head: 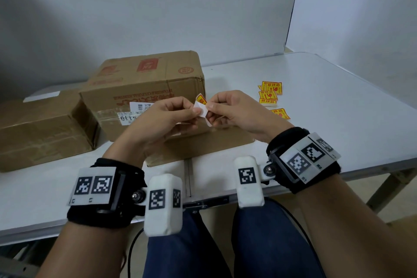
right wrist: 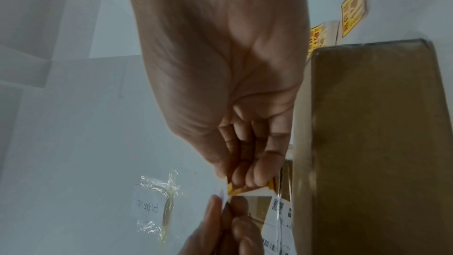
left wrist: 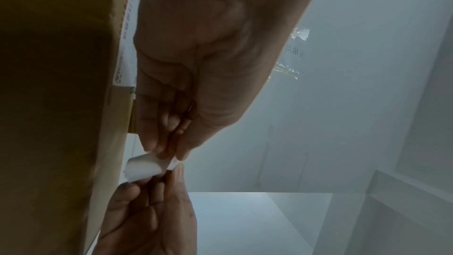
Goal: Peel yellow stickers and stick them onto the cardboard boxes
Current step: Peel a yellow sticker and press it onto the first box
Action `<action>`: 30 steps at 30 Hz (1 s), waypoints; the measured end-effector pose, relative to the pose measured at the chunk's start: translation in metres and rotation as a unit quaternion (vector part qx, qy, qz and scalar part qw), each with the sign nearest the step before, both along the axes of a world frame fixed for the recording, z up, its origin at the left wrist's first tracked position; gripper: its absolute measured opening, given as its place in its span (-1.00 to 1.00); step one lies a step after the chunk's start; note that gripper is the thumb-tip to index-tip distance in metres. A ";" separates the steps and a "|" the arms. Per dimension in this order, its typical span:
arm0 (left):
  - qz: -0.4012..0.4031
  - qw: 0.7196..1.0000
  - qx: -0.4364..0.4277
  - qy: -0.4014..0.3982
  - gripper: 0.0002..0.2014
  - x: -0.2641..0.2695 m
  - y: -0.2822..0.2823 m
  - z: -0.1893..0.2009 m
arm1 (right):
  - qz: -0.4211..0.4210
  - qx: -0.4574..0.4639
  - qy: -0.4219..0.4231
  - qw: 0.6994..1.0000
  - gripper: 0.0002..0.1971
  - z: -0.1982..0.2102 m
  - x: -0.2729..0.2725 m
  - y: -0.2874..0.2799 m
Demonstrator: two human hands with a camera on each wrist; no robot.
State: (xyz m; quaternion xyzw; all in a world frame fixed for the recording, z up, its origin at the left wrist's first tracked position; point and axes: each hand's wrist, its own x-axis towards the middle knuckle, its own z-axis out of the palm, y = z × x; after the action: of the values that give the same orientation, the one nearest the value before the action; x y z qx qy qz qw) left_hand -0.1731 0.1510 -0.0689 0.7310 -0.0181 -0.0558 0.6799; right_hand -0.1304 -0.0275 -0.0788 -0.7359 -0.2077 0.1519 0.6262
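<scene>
Both hands meet in mid-air above the flat cardboard box (head: 198, 142) at the near edge of the counter (head: 338, 119). The left hand (head: 164, 117) has its fingers pinched together on the white backing paper (head: 200, 109), while the right hand (head: 234, 109) has its fingers clamped on the yellow sticker (head: 200, 98), whose corner stands up between the two hands. From where I stand the peel looks partly done: backing and sticker are parting but not yet separate.

None of the boxes shows a yellow sticker on the faces I can see, so the sticking seems to be all ahead. The tall cardboard box (head: 144, 88) sits just behind the hands, with a lower box (head: 42, 128) to its left. A stack of yellow stickers (head: 269, 93) waits on the counter to the right, well apart from the boxes, with a loose one (head: 281, 113) nearer the right wrist.

There is open counter to the right and bare cardboard directly under the hands, so pressing down there looks easy. The tall box crowds the far side, and the counter's near edge lies just below the wrists.
</scene>
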 end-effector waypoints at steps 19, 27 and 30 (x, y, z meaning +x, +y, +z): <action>0.039 0.998 -0.023 -0.048 -0.86 0.007 -0.003 0.001 | -0.025 0.006 -0.008 1.000 -0.85 0.002 0.002 0.008; 0.036 0.995 0.017 -0.096 -0.87 0.011 -0.013 -0.002 | -0.066 0.065 0.021 0.995 -0.92 0.001 0.008 0.008; 0.036 0.995 -0.017 -0.088 -0.78 0.011 -0.012 -0.001 | -0.049 0.097 0.046 0.993 -0.92 0.002 0.007 0.005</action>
State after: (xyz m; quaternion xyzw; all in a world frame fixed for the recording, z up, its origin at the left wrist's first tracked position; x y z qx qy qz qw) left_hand -0.1625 0.1386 -0.0702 0.7218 -0.0519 0.0335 0.6893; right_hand -0.1233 -0.0221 -0.0772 -0.6735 -0.1557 0.1340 0.7101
